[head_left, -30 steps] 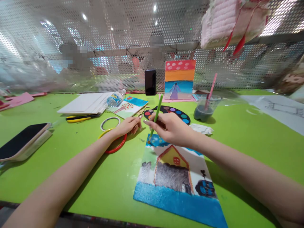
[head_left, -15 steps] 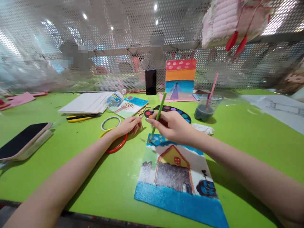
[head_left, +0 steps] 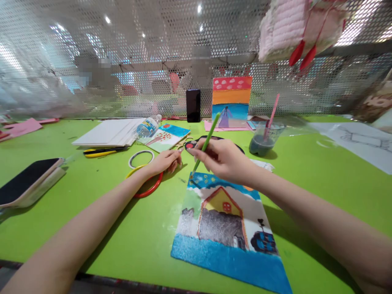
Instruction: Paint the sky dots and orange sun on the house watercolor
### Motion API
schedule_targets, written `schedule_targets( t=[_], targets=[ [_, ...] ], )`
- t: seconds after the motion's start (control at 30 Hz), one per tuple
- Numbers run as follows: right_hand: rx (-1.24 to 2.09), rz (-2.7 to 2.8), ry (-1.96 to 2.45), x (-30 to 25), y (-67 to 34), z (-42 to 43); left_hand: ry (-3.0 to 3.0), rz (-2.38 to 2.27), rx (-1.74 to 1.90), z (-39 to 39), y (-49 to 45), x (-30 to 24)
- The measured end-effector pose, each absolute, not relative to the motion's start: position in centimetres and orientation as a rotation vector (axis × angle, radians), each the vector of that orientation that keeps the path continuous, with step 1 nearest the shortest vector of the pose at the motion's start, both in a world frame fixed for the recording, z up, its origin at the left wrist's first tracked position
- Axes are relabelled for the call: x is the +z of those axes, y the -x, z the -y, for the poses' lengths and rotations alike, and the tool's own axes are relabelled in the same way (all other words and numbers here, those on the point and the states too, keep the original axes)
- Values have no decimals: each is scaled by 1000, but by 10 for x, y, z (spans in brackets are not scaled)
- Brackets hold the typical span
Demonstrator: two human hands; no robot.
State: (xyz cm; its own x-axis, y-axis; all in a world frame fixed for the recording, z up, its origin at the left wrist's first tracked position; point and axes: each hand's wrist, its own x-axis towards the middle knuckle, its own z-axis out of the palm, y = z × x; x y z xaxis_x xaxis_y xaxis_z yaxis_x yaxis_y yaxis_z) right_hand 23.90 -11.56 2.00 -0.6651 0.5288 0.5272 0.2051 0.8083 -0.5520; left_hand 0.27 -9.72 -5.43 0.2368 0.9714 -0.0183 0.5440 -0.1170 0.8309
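While the right hand (head_left: 225,159), mid-frame, grasps a green paintbrush (head_left: 209,136), its tip at the upper-left corner of the painting (head_left: 226,226), lower centre, the left hand (head_left: 167,161) rests on the bench (head_left: 143,237), grip released.

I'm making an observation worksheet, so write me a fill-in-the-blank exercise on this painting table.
The right hand holds a brush whose handle is coloured ____.
On the house painting, the window is outlined in ____.
In this view, the upright phone stands to the ____ of the upright picture.
The ring beneath the left forearm is part red, part ____.

Missing words: green; red; left; yellow.
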Motion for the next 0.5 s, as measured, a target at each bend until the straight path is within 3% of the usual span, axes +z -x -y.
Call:
schedule_targets(
  t=[0.5],
  targets=[
    [490, 2301, 692, 20, -244, 104, -1737, -1374, 733, 96, -1, -56]
  ],
)
